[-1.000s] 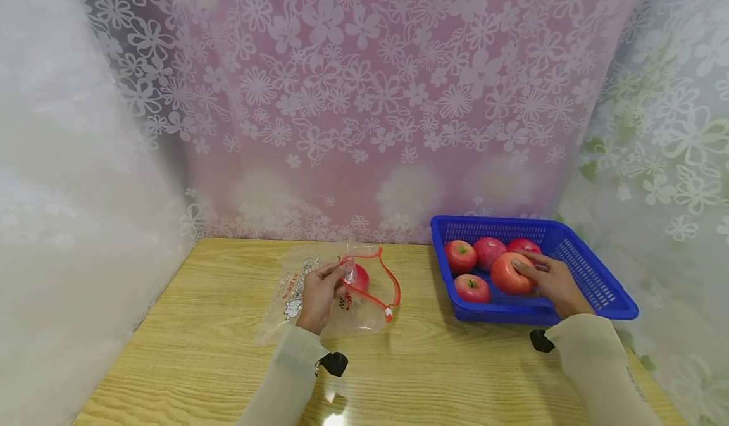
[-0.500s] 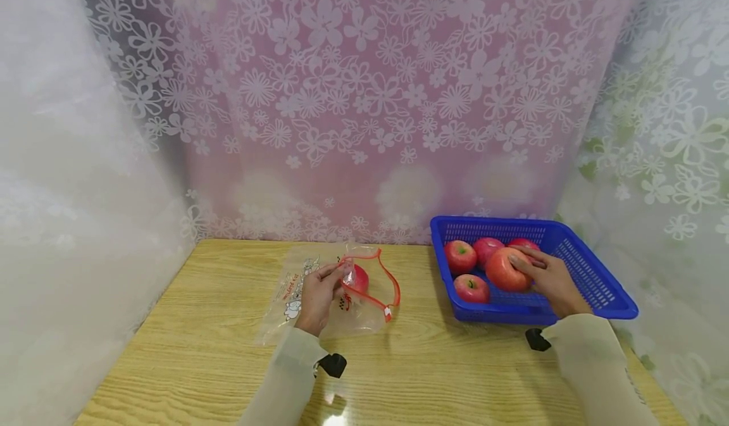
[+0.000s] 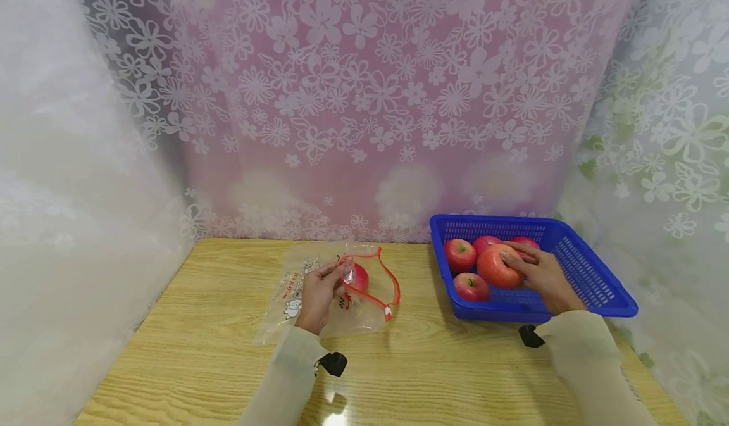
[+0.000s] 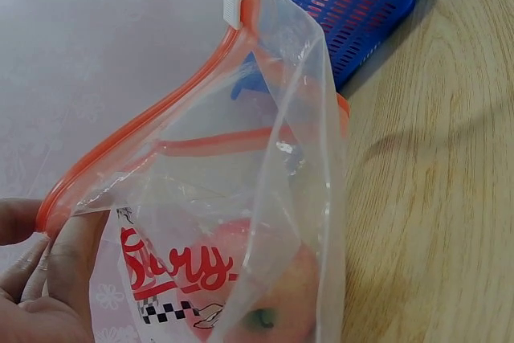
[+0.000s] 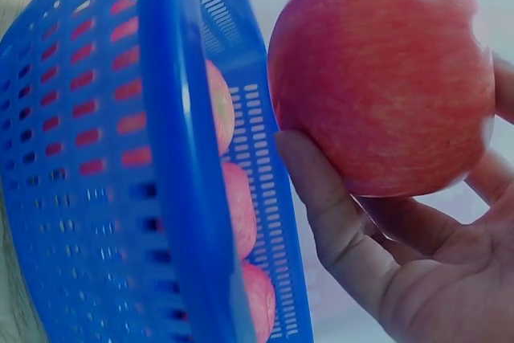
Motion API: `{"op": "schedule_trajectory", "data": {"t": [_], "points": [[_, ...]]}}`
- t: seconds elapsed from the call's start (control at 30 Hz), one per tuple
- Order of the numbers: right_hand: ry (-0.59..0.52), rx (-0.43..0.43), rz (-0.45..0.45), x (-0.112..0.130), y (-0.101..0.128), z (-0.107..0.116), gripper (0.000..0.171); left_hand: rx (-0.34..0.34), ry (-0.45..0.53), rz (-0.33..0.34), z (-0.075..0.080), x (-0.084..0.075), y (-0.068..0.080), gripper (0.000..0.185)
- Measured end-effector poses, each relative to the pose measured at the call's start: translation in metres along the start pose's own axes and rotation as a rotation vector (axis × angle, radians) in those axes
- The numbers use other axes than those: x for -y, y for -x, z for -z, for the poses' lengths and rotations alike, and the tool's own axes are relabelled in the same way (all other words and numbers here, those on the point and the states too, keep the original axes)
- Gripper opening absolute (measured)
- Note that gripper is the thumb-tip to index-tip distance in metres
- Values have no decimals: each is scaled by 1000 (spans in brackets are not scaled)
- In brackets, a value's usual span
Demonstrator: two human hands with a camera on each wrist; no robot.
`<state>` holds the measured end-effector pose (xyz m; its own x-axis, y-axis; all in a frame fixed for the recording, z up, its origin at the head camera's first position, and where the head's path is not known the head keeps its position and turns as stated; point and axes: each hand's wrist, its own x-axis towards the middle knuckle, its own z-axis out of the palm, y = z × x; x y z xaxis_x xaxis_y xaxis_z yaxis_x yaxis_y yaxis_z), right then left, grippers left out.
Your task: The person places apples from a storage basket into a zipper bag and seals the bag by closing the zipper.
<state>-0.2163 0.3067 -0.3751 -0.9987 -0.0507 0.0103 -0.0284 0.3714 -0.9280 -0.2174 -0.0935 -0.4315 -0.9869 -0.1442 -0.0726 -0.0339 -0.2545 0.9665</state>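
My left hand (image 3: pixel 319 296) pinches the orange zip edge of a clear plastic zip bag (image 4: pixel 201 186), whose mouth stands open toward the right. Inside the bag lies one red apple (image 4: pixel 273 303), partly behind the red printing. A white slider (image 4: pixel 233 7) sits on the zip. At the right, my right hand (image 3: pixel 549 280) grips a large red apple (image 5: pixel 385 78) between thumb and fingers, held above the blue basket (image 3: pixel 612 296). Several more red apples rest in the basket's left half, among them one near its front (image 3: pixel 471 287).
The bag and basket both stand on a wood-grain table (image 3: pixel 421 363), with a strip of tabletop between them. A pink flowered curtain (image 3: pixel 364 109) hangs along the table's back edge, and pale sheets hang at both sides.
My right hand has shifted a little left and slightly up over the basket with its apple. The left hand and the bag have stayed in place.
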Motion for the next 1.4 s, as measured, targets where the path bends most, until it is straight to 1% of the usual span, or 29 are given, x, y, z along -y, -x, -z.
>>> {"op": "schedule_trajectory", "data": {"t": [0.1, 0.27, 0.6, 0.8, 1.0, 1.13, 1.4], "points": [[2, 11, 8, 5, 0, -4, 68, 1, -2, 1, 0, -1, 0, 32], [-12, 30, 12, 11, -1, -9, 68, -3, 3, 3, 0, -1, 0, 29], [3, 70, 35, 14, -6, -20, 66, -2, -3, -3, 1, -2, 0, 29], [-53, 89, 29, 19, -3, -28, 68, 6, 5, -2, -2, 0, 2, 27], [-100, 92, 24, 24, -2, -36, 64, -18, 7, 7, -3, -1, 3, 26], [-110, 92, 29, 27, -2, -43, 60, -24, -6, 8, -3, -1, 3, 27], [-102, 93, 44, 31, -6, -60, 62, -12, 0, 6, -3, -2, 5, 27]]}}
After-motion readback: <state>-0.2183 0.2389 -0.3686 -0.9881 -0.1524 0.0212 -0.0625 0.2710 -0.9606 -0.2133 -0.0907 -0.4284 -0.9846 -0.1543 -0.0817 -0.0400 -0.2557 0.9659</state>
